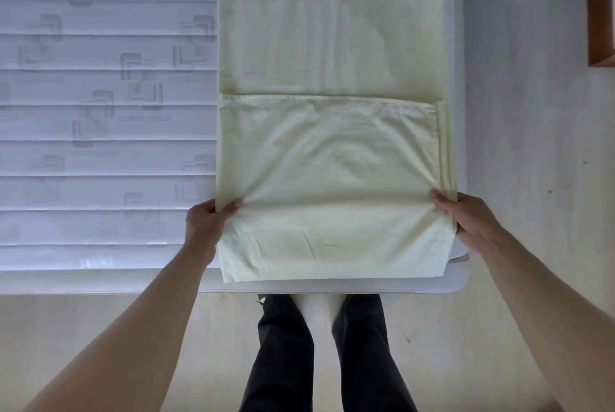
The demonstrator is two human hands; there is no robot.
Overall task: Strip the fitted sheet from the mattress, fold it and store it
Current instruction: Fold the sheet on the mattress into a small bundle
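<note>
- The bare quilted mattress (100, 112) is seen on the left, its top uncovered.
- The left edge of the fitted sheet (332, 162) is pinched by the left hand (206, 222), thumb on top.
- The pale yellow sheet is laid as a long strip along the mattress's right side, its near end folded back over itself.
- The sheet's right edge is gripped by the right hand (466, 218), fingers curled around it.
- A wooden floor (532, 112) is visible at right.
</note>
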